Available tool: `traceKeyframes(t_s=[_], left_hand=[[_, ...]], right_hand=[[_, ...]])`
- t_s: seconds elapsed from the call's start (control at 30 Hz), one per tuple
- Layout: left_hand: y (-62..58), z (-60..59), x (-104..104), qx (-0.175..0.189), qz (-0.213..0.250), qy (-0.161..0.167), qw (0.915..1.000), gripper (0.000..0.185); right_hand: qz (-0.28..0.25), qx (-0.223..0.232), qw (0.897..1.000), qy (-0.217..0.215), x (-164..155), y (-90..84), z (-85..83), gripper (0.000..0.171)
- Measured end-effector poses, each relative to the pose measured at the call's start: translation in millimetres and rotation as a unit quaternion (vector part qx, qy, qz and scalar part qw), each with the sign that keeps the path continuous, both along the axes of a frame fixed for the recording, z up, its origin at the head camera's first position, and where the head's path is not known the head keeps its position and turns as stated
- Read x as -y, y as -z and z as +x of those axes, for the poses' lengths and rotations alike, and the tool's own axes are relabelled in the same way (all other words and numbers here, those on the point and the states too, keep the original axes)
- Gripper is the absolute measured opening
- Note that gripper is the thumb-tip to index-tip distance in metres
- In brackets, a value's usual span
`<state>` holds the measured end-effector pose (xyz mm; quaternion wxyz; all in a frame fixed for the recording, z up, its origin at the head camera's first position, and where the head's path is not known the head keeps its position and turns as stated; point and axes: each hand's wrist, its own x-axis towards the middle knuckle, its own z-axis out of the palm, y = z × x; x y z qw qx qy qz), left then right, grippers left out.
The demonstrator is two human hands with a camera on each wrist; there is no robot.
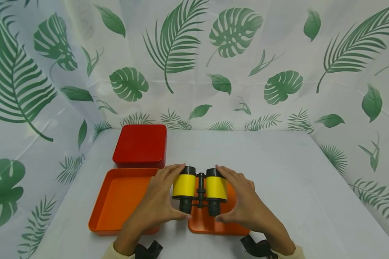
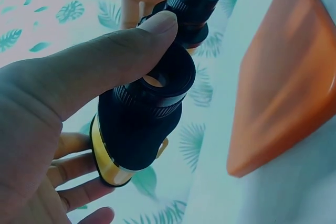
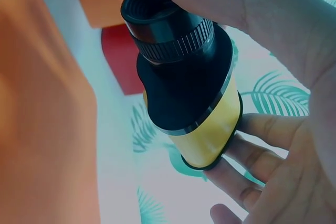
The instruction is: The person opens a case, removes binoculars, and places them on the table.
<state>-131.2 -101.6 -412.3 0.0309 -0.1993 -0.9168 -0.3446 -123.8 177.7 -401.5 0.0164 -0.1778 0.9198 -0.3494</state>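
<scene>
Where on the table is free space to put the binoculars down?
The table is bare right of the binoculars, up to the leaf curtain. The left is crowded: red lid, orange tray, a second orange piece below the hands.

The binoculars (image 1: 200, 189) have bright yellow barrels, with black eyepieces, black front rims and a black bridge between them. The open tray (image 1: 116, 201) is orange inside and out, and the flat piece (image 1: 210, 223) under the binoculars is the same orange. The closed box (image 1: 140, 145) behind is deep red. The desk (image 1: 278, 172) is plain white, and the backdrop (image 1: 194, 64) is white printed with green palm fronds and monstera leaves.
</scene>
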Motion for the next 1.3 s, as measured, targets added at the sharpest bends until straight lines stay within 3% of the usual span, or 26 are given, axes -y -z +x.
traceKeyframes(t_s=[0.9, 1.3], left_hand=[[13.0, -4.9, -50.0, 0.003, 0.032, 0.039, 0.9987, 0.128], [19.7, -7.6, -73.0, -0.013, 0.015, 0.043, 0.9989, 0.128]], right_hand=[[0.009, -0.001, 1.0, 0.029, -49.1, 0.2, 9.6, 0.134], [0.012, 0.008, 0.999, 0.036, -69.8, 4.0, 8.6, 0.138]])
